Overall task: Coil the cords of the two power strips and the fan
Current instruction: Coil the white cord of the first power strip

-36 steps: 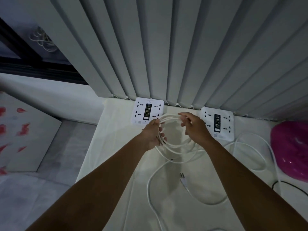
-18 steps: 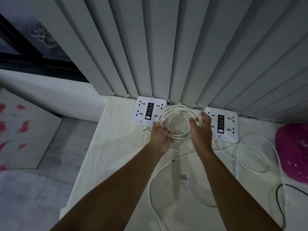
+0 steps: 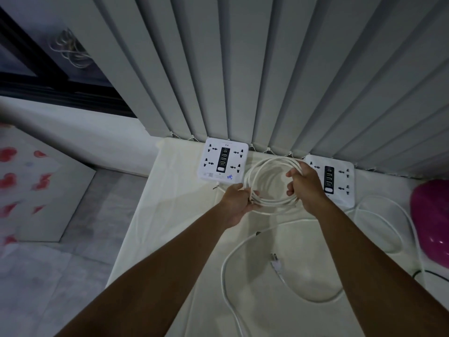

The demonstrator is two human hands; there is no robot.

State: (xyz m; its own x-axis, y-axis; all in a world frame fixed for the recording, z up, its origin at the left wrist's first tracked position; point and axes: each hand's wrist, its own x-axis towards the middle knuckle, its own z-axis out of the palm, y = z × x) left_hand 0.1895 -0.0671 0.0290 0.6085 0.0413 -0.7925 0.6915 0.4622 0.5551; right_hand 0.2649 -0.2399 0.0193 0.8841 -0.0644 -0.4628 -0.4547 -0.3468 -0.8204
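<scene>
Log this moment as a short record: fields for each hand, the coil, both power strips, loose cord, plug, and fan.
left hand: grips the coil's near-left side
right hand: grips the coil's right side
coil: several white loops, held above the table
left strip: flat at the blinds, sockets up
right strip: flat, partly behind the right hand
loose cord: uncoiled, trailing over the table
plug: lying free
fan: pink, at the right edge, mostly cut off
</scene>
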